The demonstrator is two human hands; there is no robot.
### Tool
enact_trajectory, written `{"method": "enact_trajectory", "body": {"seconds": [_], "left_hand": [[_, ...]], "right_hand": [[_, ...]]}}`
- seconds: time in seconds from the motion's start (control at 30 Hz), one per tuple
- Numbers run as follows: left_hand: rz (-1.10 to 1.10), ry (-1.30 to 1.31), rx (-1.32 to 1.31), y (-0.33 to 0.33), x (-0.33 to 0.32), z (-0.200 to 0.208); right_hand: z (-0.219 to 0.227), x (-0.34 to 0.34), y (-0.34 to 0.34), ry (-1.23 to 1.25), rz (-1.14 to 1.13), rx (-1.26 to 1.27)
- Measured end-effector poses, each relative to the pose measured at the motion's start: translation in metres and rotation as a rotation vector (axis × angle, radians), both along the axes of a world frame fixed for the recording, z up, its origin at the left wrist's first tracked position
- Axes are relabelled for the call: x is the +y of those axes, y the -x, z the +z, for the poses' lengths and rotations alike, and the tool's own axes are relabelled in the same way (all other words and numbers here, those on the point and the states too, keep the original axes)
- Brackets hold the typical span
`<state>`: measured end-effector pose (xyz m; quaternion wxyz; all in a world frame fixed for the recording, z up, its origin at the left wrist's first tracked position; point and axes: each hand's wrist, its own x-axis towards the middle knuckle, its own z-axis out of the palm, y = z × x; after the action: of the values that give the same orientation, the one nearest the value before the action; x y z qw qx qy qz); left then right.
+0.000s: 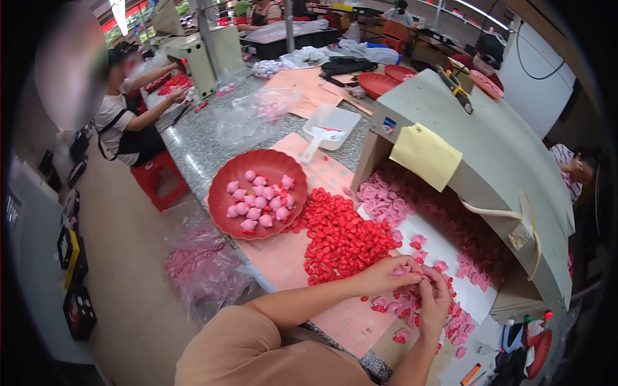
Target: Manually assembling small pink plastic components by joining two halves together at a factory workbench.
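Note:
Over the right part of the worktable, my left hand [390,275] and my right hand [436,300] meet, fingers pinched together. A small pink piece [402,271] shows between the fingers of my left hand. What my right fingertips pinch is too small and covered to make out. Under and around both hands lie loose pink pieces with red parts [402,335]. Just left of them spreads a big heap of small red pieces [341,235]. A red scalloped dish [222,215] holding several round pink figures stands beyond the heap, further left.
A grey machine housing [483,122] arches over pink pieces [385,201] at right, with a yellow cloth [425,156] on it. A white scoop tray [341,122] lies behind the dish. Plastic bags of pink pieces [199,267] hang by the table's left edge. A co-worker [122,116] sits far left.

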<state>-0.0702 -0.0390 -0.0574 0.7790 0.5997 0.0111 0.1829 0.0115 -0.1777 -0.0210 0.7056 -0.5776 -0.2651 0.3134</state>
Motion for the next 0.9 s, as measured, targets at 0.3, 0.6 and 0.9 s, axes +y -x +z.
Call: {"method": "enact_trajectory", "body": {"seconds": [0.3,0.6,0.9], "left_hand": [[-0.189,0.596,0.112,-0.007,0.012,-0.005],[0.151,-0.119,0.222,-0.004,0.02,0.006],[0.281,-0.554,0.162,-0.001,0.008,0.008]], "right_hand": [[-0.004,0.001,-0.002,0.178,-0.132,-0.203],[-0.011,0.019,0.001,0.053,-0.072,-0.039],[-0.012,0.017,0.011,0.109,-0.093,0.064]]}}
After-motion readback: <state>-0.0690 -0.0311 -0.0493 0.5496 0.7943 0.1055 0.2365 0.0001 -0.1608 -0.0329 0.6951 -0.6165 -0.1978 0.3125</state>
